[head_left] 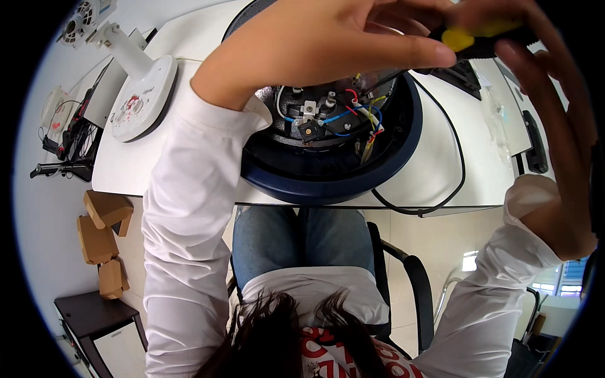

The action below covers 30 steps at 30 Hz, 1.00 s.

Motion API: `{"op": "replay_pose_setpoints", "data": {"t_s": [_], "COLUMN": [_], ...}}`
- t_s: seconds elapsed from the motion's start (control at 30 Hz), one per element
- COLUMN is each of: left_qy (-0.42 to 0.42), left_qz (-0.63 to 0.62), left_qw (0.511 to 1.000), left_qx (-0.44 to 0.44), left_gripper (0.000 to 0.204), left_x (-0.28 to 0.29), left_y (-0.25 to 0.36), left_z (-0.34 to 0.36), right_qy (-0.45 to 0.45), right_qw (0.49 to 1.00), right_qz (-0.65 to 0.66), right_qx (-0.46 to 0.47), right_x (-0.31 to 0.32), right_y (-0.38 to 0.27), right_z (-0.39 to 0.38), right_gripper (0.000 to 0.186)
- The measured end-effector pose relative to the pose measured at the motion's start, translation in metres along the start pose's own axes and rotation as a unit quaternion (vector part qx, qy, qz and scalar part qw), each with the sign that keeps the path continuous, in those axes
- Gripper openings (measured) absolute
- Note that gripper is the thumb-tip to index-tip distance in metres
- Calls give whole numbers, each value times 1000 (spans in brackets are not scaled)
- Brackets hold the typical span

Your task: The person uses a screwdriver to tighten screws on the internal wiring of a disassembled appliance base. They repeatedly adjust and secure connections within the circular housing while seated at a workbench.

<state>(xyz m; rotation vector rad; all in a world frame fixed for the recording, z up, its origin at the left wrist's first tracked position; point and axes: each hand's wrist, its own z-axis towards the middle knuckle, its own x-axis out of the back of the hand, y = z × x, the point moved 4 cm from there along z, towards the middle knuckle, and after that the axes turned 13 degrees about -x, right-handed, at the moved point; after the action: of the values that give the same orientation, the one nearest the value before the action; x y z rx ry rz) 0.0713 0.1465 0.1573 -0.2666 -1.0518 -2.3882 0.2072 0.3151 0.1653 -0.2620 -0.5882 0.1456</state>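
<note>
My left hand reaches across the table, its thumb and fingers closed on the front of a screwdriver with a black and yellow handle. My right hand holds the back of the same handle; its fingers are partly blurred. A thin dark shaft slants from the left thumb down toward an opened round appliance. Its housing is dark blue, and inside it are blue, red, white and yellow-green wires, metal terminals and a small black block. My left hand and forearm hide its far part; the shaft's tip is hard to make out.
A black cable loops over the white table's right front. On the left stands a white pedestal with a rounded base. Cardboard boxes and a dark cabinet are on the floor. A chair armrest is beside me.
</note>
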Motion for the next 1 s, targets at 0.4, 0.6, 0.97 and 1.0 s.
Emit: {"op": "replay_pose_setpoints", "data": {"t_s": [0.4, 0.6, 0.97, 1.0], "left_qy": [47, 14, 67, 64], "left_qz": [102, 71, 97, 98], "left_qw": [993, 994, 986, 987], "left_qx": [-47, -78, -116, -109], "left_gripper": [42, 44, 38, 38], "left_x": [14, 2, -3, -4], "left_y": [-6, -7, -11, -9], "left_z": [4, -4, 0, 0], "right_qy": [-7, -7, -10, -10], "right_qw": [1000, 1000, 1000, 1000], "right_qz": [21, 12, 24, 24], "right_qx": [5, -1, -1, -2], "right_x": [-3, -3, -3, -3], "right_y": [-4, 1, -1, -1], "right_z": [4, 4, 6, 6], "right_gripper": [44, 44, 44, 44]}}
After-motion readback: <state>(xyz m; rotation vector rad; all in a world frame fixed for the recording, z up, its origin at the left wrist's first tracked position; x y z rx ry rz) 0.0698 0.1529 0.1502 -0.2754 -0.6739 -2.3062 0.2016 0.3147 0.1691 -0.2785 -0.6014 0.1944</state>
